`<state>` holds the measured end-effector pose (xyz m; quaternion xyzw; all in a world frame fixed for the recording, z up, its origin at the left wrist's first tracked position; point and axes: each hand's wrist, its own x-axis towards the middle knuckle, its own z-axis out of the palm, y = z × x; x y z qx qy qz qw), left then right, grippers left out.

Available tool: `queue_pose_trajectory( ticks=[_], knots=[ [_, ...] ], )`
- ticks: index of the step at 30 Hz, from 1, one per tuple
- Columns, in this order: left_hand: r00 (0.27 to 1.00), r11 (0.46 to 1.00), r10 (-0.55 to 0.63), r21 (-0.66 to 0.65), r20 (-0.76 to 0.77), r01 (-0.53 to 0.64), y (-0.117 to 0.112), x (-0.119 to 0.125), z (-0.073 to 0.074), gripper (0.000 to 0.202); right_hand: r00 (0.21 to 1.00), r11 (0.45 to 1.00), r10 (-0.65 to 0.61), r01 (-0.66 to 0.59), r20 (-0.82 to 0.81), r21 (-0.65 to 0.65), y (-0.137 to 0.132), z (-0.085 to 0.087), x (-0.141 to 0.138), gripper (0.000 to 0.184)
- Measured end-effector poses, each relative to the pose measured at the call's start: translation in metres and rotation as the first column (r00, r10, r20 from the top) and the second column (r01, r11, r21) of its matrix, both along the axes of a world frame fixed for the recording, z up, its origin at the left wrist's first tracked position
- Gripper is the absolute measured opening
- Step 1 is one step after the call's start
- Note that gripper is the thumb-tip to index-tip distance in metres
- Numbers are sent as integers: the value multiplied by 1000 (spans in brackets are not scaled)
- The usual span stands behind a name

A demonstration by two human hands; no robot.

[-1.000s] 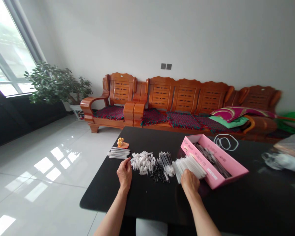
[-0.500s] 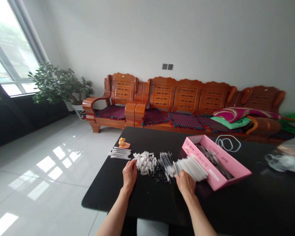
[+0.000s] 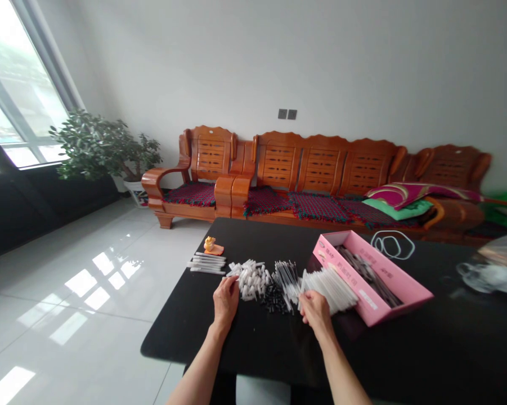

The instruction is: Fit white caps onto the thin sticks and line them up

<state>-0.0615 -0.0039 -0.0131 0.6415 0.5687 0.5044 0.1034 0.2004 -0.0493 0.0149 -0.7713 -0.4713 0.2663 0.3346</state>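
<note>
Both hands rest on a black table among heaps of small pen parts. My left hand lies fingers forward at the near edge of a pile of white caps; I cannot see anything in it. My right hand is curled at the near end of a bundle of white tubes, fingers pinching there; what they hold is too small to name. Between my hands lie small black pieces and thin refills.
A pink box with dark rods stands right of the tubes. A few finished white pens and an orange figure lie far left. White loops and clear bags are on the right. A wooden sofa stands behind.
My right hand moved left from beside the pink box to the near left end of the tube bundle. My left hand crept a little right toward the white caps.
</note>
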Motion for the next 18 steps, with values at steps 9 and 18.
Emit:
queue_pose_trajectory(
  ticks=[9,18],
  knots=[
    [961,950,-275,-157,-18,268,-23,57,10,19,776,984,-6,117,-631,134,-14,-22,-33,21],
    [911,931,-254,-339,-326,138,-15,77,17,10,693,984,11,121,-721,131,-13,-26,-29,23]
  ],
)
